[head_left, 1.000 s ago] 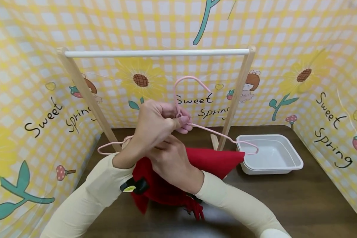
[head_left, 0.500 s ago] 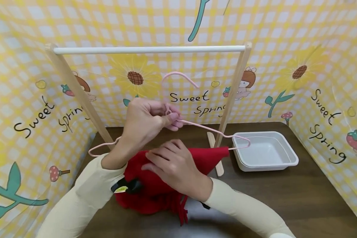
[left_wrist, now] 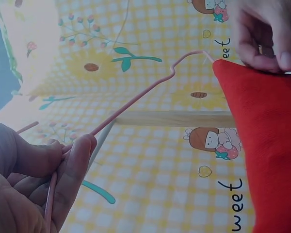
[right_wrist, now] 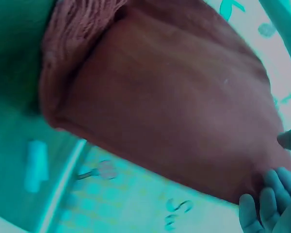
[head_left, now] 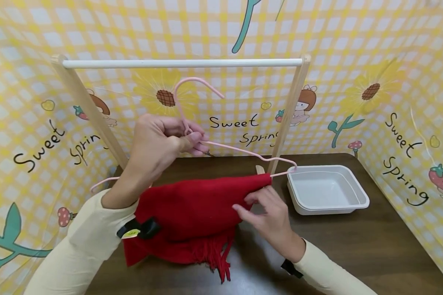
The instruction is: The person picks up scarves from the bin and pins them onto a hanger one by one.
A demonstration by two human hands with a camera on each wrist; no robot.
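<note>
My left hand [head_left: 162, 139] pinches a pink clothes hanger [head_left: 240, 148] between thumb and fingers at the base of its hook. The left wrist view shows the hanger's wire [left_wrist: 131, 104] running out from those fingers. Over the hanger's lower bar hangs a folded red scarf [head_left: 195, 205], its fringe [head_left: 215, 250] dangling toward the table. At the scarf's right edge, my right hand [head_left: 271, 217] touches the cloth with its fingertips. Its thumb stands apart from the fingers, as the right wrist view also shows beside the scarf [right_wrist: 174, 107].
Behind the hands stands a wooden rack with a white rod [head_left: 184, 63] across its top. A white plastic tub [head_left: 328, 209] sits on the dark wooden table [head_left: 328, 246] at the right. Patterned yellow check cloth [head_left: 221, 37] surrounds the table.
My left hand has carried the hanger and scarf leftward. My right hand has moved from the middle of the scarf to its right edge, and the scarf lies spread wider.
</note>
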